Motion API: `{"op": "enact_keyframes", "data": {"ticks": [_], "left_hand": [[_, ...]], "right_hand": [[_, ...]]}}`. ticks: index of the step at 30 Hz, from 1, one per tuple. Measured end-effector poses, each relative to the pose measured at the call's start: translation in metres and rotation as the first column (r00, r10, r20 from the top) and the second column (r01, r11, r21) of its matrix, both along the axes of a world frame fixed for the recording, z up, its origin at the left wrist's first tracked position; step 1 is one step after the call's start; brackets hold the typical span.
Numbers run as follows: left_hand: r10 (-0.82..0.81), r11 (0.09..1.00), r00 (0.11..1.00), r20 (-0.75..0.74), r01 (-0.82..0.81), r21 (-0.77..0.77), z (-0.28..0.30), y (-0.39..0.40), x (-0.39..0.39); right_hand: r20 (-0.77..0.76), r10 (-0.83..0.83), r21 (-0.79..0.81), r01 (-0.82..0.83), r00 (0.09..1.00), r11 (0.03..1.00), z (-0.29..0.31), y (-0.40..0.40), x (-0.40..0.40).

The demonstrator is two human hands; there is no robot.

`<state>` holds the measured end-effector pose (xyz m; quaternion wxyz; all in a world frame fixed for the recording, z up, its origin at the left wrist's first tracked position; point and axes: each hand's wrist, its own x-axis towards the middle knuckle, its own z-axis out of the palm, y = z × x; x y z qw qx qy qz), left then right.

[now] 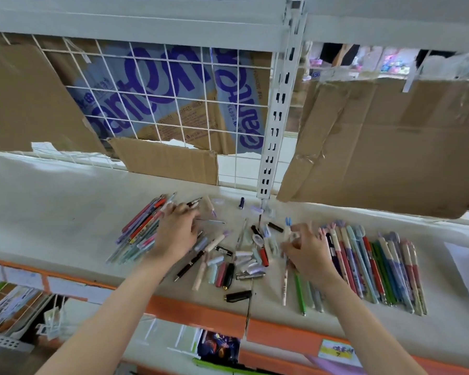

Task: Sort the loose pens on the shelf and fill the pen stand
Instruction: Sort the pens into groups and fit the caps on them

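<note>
Loose pens [236, 255] lie mid-shelf [52, 212], sorted rows at nine and three o'clock. Left hand [178, 234] rests spread on the pile; right hand [306, 253] pinches a pale pen. Light, stiff, prone to rolling, so grip mid-barrel. No stand visible.

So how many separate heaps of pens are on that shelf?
3: a left pile under the left hand, a jumbled middle heap, and a right row beside the right hand. No stand visible.

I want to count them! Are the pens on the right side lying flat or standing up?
Lying flat. The row of pens rests side by side on the shelf, beside the right hand.
</note>
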<state>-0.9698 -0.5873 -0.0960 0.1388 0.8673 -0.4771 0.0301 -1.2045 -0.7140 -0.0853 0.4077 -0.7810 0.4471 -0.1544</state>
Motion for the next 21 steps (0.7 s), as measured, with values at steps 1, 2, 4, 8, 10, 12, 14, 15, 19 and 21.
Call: {"op": "enact_keyframes", "data": {"ticks": [1,2,4,8,10,12,14,15,19,21], "left_hand": [[0.005,0.999,0.999,0.032,-0.006,0.035,-0.001,-0.001,-0.002],[0.011,0.998,0.998,0.068,-0.015,0.059,-0.001,-0.002,-0.004],[0.012,0.997,0.993,0.117,-0.021,0.079,-0.003,-0.001,-0.005],[0.026,0.998,0.997,0.068,-0.023,-0.050,-0.006,0.007,-0.008],[0.003,0.987,0.999,-0.046,-0.010,-0.159,-0.002,0.012,-0.016],[-0.051,0.972,0.980,-0.190,0.005,-0.235,0.005,0.018,-0.029],[-0.099,0.962,0.954,-0.285,0.018,-0.273,0.009,0.021,-0.040],[-0.114,0.959,0.943,-0.311,0.023,-0.282,0.009,0.022,-0.044],[-0.133,0.957,0.912,-0.389,0.015,-0.291,0.009,0.027,-0.056],[-0.119,0.963,0.896,-0.429,0.000,-0.268,0.010,0.030,-0.059]], "right_hand": [[-0.048,0.018,-0.022,-0.019,0.999,1.000,-0.005,0.002,-0.003],[-0.091,0.031,-0.058,-0.037,0.995,0.998,-0.008,0.004,-0.004],[-0.196,0.036,-0.162,-0.068,0.980,0.984,-0.009,0.005,-0.006],[-0.453,0.043,-0.273,-0.185,0.890,0.944,-0.005,0.000,-0.008],[-0.466,0.052,-0.275,-0.201,0.883,0.940,-0.003,-0.003,-0.007],[-0.400,0.055,-0.311,-0.192,0.915,0.931,-0.003,-0.007,0.001],[-0.327,0.058,-0.357,-0.180,0.943,0.916,-0.002,-0.010,0.015],[-0.308,0.058,-0.371,-0.176,0.950,0.912,-0.002,-0.012,0.024],[-0.372,0.046,-0.322,-0.176,0.927,0.930,-0.006,-0.016,0.050],[-0.354,0.036,-0.318,-0.156,0.935,0.935,-0.008,-0.017,0.053]]}}
